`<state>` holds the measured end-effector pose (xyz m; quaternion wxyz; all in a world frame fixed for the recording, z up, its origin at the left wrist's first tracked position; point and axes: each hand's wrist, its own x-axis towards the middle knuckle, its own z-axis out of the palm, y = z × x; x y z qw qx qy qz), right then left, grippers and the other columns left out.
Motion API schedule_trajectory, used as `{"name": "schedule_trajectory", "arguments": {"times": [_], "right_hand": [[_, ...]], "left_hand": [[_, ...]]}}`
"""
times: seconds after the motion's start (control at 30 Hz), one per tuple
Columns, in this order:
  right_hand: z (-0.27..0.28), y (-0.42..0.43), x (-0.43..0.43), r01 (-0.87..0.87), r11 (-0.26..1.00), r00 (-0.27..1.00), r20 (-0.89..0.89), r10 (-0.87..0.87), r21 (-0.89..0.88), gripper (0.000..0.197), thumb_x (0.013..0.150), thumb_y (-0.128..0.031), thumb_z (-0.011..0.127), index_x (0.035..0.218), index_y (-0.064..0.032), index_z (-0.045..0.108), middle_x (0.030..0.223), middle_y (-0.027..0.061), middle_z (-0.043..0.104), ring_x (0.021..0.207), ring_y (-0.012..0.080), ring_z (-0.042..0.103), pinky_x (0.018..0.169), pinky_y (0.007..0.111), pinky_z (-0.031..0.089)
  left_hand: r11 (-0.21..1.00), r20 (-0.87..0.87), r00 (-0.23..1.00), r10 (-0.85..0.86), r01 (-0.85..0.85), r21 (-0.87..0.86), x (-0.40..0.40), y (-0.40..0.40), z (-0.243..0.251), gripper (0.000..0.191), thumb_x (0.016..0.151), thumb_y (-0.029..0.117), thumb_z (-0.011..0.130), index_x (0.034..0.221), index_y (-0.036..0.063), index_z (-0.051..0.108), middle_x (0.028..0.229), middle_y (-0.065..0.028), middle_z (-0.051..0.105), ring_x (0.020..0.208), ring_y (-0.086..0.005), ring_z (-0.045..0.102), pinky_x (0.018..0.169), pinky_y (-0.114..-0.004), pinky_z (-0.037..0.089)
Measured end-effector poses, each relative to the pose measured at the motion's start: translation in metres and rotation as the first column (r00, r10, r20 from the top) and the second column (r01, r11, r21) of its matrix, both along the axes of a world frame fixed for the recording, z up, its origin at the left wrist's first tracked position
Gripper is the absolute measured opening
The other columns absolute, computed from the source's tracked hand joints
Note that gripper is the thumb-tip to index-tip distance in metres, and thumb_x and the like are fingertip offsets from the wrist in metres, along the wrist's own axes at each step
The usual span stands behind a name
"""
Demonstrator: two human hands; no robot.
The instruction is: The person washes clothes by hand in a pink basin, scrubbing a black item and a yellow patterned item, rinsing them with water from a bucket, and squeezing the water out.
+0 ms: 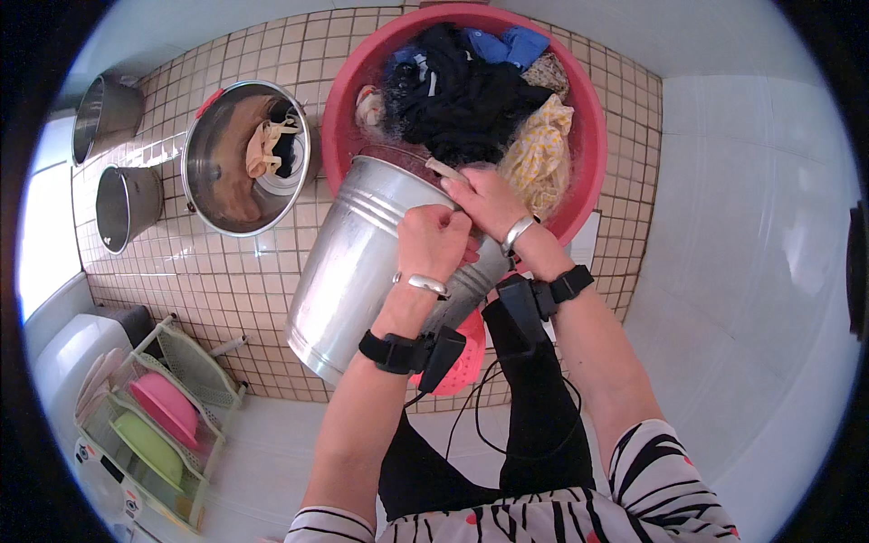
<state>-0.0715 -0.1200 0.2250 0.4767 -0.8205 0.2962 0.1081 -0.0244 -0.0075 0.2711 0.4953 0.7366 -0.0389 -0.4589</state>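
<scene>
A large ribbed metal bucket (339, 251) leans with its mouth toward a red plastic tub (597, 129). My right hand (492, 200) grips the pale handle grip (445, 170) on the bucket's wire bail. Curled against the bucket near its rim is my left hand (434, 244), its fingertips partly hidden. Wet laundry fills much of the tub: a dark heap of cloth (455, 102), a blue cloth (519, 47) and a yellow patterned cloth (540, 153). Foam or bubbles show around the cloth. The inside of the leaning bucket is mostly out of sight.
Left of the tub stands a steel pail (204, 163) with beige and dark cloth inside. Two smaller metal buckets (125, 112) lie or stand farther left on the tiled floor (258, 278). A rack (220, 434) holds pink and green basins. A cable (478, 414) hangs by my legs.
</scene>
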Motion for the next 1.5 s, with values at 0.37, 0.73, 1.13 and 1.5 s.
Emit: {"name": "schedule_trajectory", "arguments": {"times": [0.37, 0.73, 1.13, 1.5], "right_hand": [[0.051, 0.136, -0.012, -0.059, 0.996, 0.998, 0.015, 0.058, 0.070, 0.032, 0.079, -0.028, 0.050, 0.067, 0.0009, 0.050, 0.053, 0.0150, 0.049, 0.050, 0.0291, 0.049, 0.049, 0.037, 0.037], [0.080, 0.350, 0.010, 0.127, 0.760, 0.939, -0.323, 0.114, 0.638, 0.024, 0.084, -0.023, 0.047, 0.066, -0.0098, 0.039, 0.046, -0.0043, 0.034, 0.035, 0.0034, 0.030, 0.031, 0.018, 0.022], [0.033, 0.598, -0.006, -0.303, 0.633, 0.848, -0.102, 0.521, 0.712, 0.029, 0.082, -0.024, 0.049, 0.065, -0.0016, 0.042, 0.052, -0.0012, 0.040, 0.050, 0.0064, 0.035, 0.044, 0.024, 0.031], [-0.022, 0.744, -0.049, -0.323, 0.561, 0.829, -0.058, 0.556, 0.762, 0.035, 0.080, -0.031, 0.050, 0.062, -0.0020, 0.041, 0.050, 0.0029, 0.038, 0.050, 0.0106, 0.034, 0.046, 0.029, 0.032]], "left_hand": [[0.939, -0.124, 0.931, 0.343, -0.335, 0.082, -0.031, 0.167, 0.020, 0.033, 0.076, 0.020, 0.046, 0.058, -0.0058, 0.055, 0.051, -0.0140, 0.055, 0.046, -0.0230, 0.056, 0.045, -0.031, 0.044], [0.553, 0.326, 0.742, 0.586, -0.660, 0.508, -0.112, 0.439, -0.082, 0.016, 0.059, 0.019, 0.054, 0.058, 0.0040, 0.050, 0.056, -0.0152, 0.053, 0.057, -0.0337, 0.053, 0.051, -0.041, 0.042], [0.479, -0.199, 0.746, 0.635, -0.178, 0.860, -0.265, 0.632, -0.065, 0.073, 0.070, 0.038, 0.059, 0.126, 0.0064, 0.025, 0.118, -0.0211, 0.041, 0.110, -0.0338, 0.038, 0.089, -0.041, 0.035], [0.742, -0.564, 0.594, 0.574, -0.086, 0.665, -0.411, 0.584, -0.012, 0.051, 0.072, 0.038, 0.056, 0.113, 0.0106, 0.044, 0.105, -0.0144, 0.052, 0.098, -0.0273, 0.050, 0.081, -0.037, 0.041]]}}
